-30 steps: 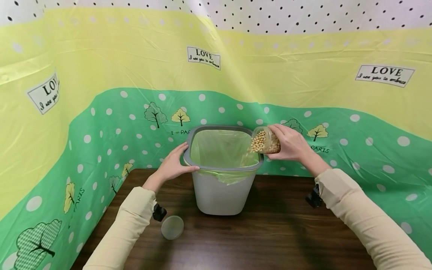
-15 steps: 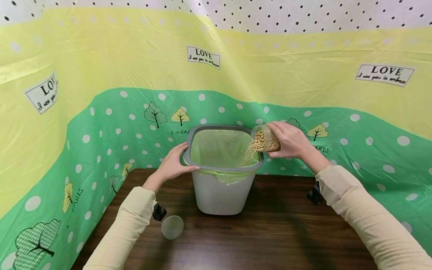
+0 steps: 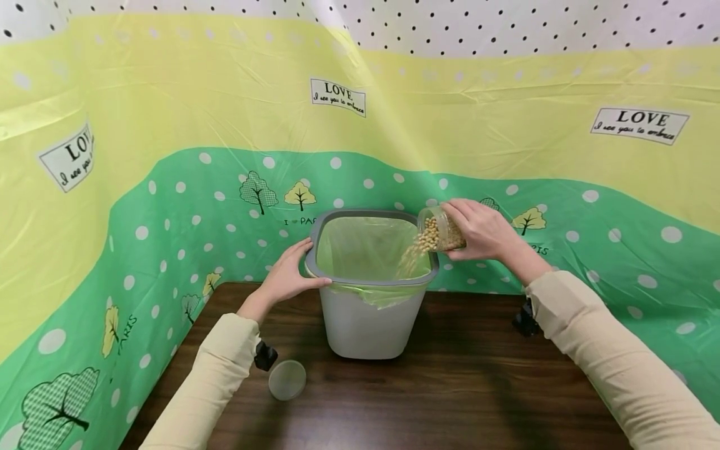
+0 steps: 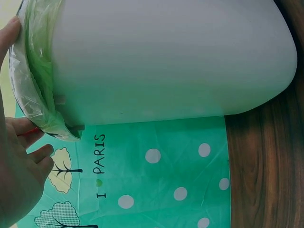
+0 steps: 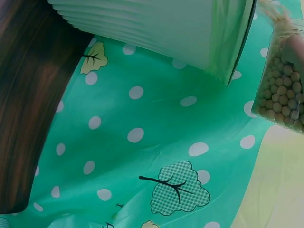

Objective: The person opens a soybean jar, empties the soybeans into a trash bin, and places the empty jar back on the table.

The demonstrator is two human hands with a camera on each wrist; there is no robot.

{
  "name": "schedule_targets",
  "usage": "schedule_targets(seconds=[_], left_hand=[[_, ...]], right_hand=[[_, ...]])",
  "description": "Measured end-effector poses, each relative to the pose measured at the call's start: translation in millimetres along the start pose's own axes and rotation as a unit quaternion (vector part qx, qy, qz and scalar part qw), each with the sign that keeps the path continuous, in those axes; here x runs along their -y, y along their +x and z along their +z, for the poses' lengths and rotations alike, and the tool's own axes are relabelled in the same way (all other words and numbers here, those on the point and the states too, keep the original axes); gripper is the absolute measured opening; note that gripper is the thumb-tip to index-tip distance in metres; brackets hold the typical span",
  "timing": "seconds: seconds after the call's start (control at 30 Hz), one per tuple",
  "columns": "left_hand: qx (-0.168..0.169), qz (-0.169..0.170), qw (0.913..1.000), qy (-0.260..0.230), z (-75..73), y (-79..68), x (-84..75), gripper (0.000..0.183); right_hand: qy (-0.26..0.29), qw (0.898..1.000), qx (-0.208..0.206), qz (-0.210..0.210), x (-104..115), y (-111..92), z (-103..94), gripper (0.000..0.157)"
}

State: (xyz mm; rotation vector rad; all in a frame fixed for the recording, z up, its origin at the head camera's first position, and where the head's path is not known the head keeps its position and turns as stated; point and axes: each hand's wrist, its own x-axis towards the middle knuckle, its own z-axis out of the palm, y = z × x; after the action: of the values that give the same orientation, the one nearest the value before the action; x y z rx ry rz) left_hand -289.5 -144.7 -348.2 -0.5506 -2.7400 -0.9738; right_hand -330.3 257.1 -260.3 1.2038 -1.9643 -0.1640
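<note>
While the right hand [image 3: 480, 230] has a solid grip on a clear jar [image 3: 448, 232], beans [image 3: 429, 237] are tumbling out of its mouth into the bin [image 3: 368, 325], the falling ones pretty blurry. Jar's tipped over, mouth toward the bin's opening, up at the bin's right edge; the right wrist cam shows a gap between it and the bin. Left hand [image 3: 285, 275] is holding onto the bin's left side, thumb on the front of the gray rim [image 3: 382, 281], fingers around the left side. Green plastic liner [image 3: 360, 247] is inside the bin, with some folded over the front. Bin itself is upright on a dark wood table [image 3: 461, 387]. Round see-through lid [image 3: 287, 380] is lying in front of the bin, off to its left. Patterned curtain [image 3: 225, 106] hangs behind the bin, trees and dots on the green part.
</note>
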Motion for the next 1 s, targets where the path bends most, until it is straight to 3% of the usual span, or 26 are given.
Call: schedule_targets(seconds=[0.23, 0.53, 1.0], left_hand=[[0.002, 0.001, 1.0000, 0.002, -0.5, 0.3, 0.2, 0.095], [0.001, 0.004, 1.0000, 0.008, -0.6, 1.4, 2.1, 0.096], [0.002, 0.004, 1.0000, 0.007, -1.6, 0.9, -0.4, 0.096]], right_hand=[[-0.006, 1.000, 0.009, -0.024, -4, 2, -1.3, 0.089], [-0.012, 0.998, 0.029, -0.059, -4, 7, -0.9, 0.098], [-0.016, 0.996, 0.043, -0.074, -4, 14, -5.4, 0.099]])
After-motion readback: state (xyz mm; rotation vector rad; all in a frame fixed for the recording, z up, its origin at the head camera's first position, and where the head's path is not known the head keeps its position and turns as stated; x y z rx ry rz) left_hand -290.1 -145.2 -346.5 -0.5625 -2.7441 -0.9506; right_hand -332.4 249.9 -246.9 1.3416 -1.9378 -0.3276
